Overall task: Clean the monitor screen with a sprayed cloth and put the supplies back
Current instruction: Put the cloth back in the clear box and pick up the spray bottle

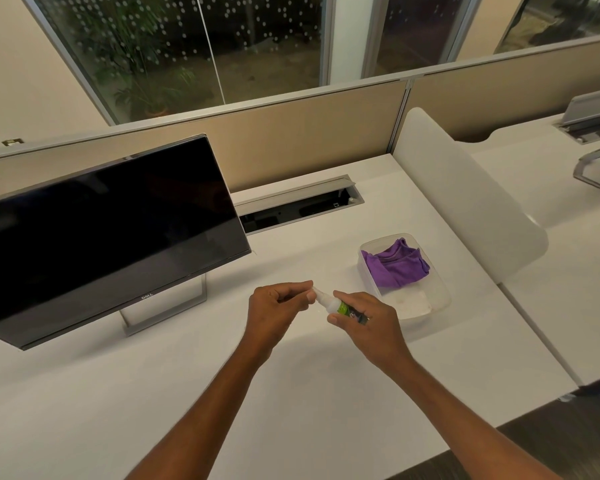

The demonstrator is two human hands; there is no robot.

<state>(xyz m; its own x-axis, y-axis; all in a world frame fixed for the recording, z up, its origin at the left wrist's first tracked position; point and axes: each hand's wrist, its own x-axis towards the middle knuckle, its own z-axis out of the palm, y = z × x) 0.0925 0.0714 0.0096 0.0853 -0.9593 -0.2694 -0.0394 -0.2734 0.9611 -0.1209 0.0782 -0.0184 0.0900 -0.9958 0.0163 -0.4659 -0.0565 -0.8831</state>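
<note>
Both forearms reach out over the white table (153, 393), meeting just ahead of the person. Right hand (371, 320) is wrapped around a small spray bottle (340, 308) with a green label, its long axis lying nearly flat, nozzle end pointing left toward the other hand. Left hand (278, 306) has fingertips pinched at that nozzle end, probably on a clear cap, though the view is too small to be sure. Hands are close together, joined only through the bottle.

Just beyond and right of the right hand sits a clear plastic tub (437, 306) holding the bunched purple cloth (395, 266). Right hand is nearer it, but that hand is occupied. Left hand, once free, would have to cross over.

Further left, the dark monitor (101, 230) tilts back on its stand, well apart from the cloth.
</note>
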